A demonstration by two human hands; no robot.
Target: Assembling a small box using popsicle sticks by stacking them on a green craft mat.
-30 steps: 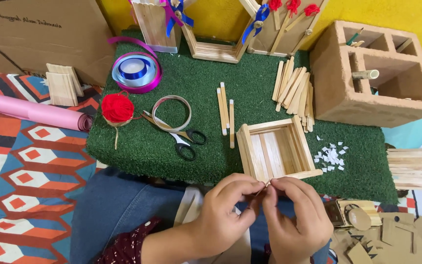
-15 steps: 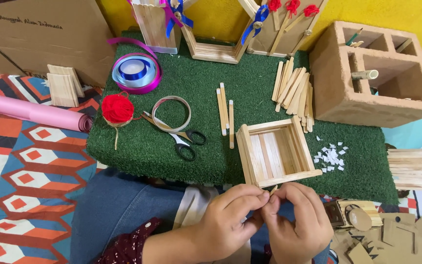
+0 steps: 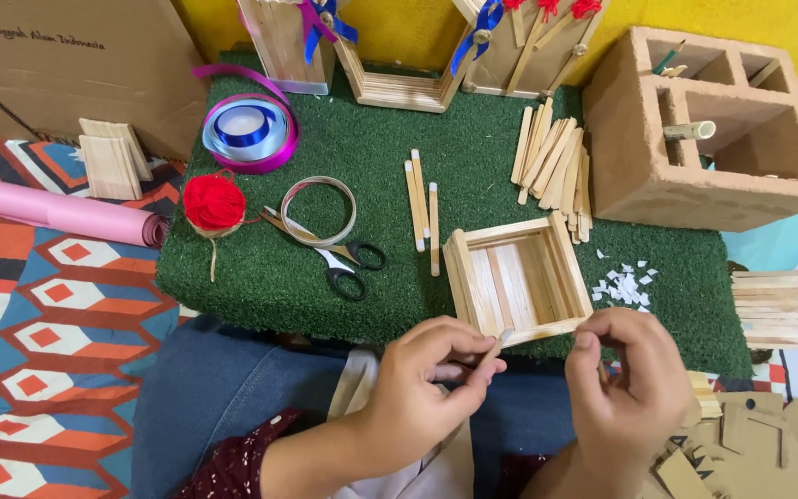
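Broadly, a green turf mat (image 3: 260, 268) serves as the work surface, with everything spread within arm's reach of the seated person. At its far right stands a tan block organiser (image 3: 658, 176) lying on its side, so its compartments open toward the person. Nearer, just beyond the hands, sits a small open wooden box (image 3: 517, 280) of flat sticks, its mouth upward. A loose pile of sticks (image 3: 551, 162) lies behind the box, three more sticks (image 3: 420, 205) to its left, then black-handled scissors (image 3: 339, 263) and a red yarn ball (image 3: 214, 203). The left hand (image 3: 422, 388) is curled, pinching a thin wooden stick (image 3: 491, 346) between thumb and fingers, tip toward the box's near edge. The right hand (image 3: 630, 379) is half closed beside it; whether it grips anything I cannot tell
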